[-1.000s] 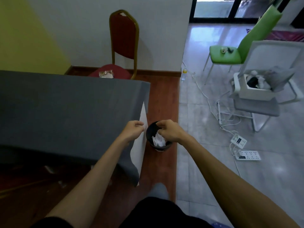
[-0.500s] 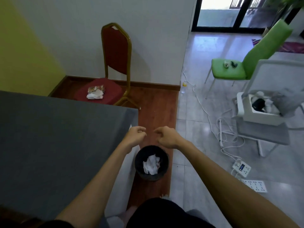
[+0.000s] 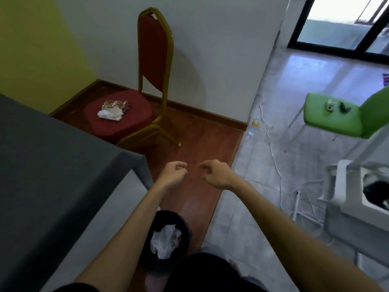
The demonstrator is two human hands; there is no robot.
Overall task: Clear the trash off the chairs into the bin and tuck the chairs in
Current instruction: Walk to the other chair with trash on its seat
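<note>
The room is dim and slightly soft throughout. Daylight enters through the glass door [image 3: 345, 24] at the top right, overexposing it and leaving pale glare on the tiled floor [image 3: 315, 70]. The red chair [image 3: 153, 53] casts a faint shadow on the wall. Straight lines bow toward the frame edges.
</note>
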